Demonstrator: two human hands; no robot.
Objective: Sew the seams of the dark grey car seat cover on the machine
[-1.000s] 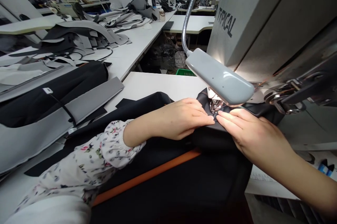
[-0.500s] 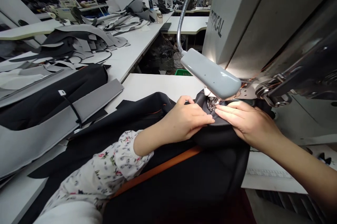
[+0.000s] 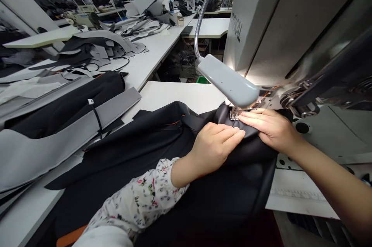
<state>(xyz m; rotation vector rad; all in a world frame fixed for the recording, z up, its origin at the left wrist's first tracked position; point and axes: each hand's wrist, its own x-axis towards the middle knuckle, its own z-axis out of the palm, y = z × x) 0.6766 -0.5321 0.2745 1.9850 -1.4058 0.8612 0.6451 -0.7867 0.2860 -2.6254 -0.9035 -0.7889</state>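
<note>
Two hands at the presser foot (image 3: 234, 114), on black material (image 3: 232, 189) that spreads from the centre to the bottom of the frame.
The left hand (image 3: 217, 147), right of centre, curls its fingers on the material just below the foot; the right hand (image 3: 271, 127) lies flatter, straight fingertips beside the foot. Both touch the material, but I cannot tell whether either pinches it, as the undersides are hidden. A grey lamp (image 3: 229, 81) hangs just above; the sewing machine (image 3: 261, 18) fills the upper right, and grey pieces (image 3: 69, 138) lie at left.
</note>
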